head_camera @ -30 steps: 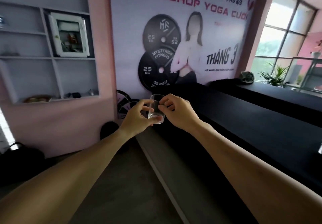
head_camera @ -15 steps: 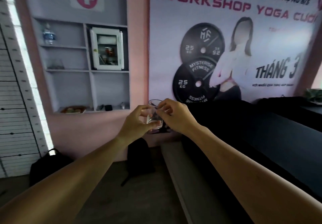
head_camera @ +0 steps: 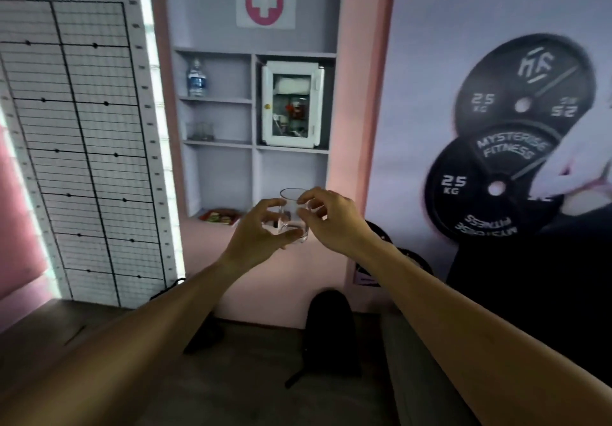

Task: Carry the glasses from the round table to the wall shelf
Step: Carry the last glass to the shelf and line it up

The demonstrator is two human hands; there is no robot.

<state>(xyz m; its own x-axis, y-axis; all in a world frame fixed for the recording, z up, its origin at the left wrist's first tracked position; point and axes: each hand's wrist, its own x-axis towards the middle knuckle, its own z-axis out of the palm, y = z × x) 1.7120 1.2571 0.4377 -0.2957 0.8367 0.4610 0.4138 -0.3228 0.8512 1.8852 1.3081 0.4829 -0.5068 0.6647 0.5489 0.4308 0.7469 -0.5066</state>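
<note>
I see a clear, colourless glass [head_camera: 293, 215] against a pale lilac-grey wall shelf [head_camera: 225, 174] set in a pink wall [head_camera: 357, 127]. Above it hangs a white sign with a pink disc and white cross [head_camera: 265, 1]. The cabinet [head_camera: 291, 104] is white; the water bottle [head_camera: 196, 78] has a blue label. The chart [head_camera: 76, 134] is white with a black grid and dots. The banner [head_camera: 516, 134] shows black weight plates with pale lettering.

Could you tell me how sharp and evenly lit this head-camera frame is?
Head view: motion blur smears the poster at right; a bright strip beside the chart is blown out; wide-angle lens bows the edges; the glass, held by both hands, reads fairly clear.
</note>
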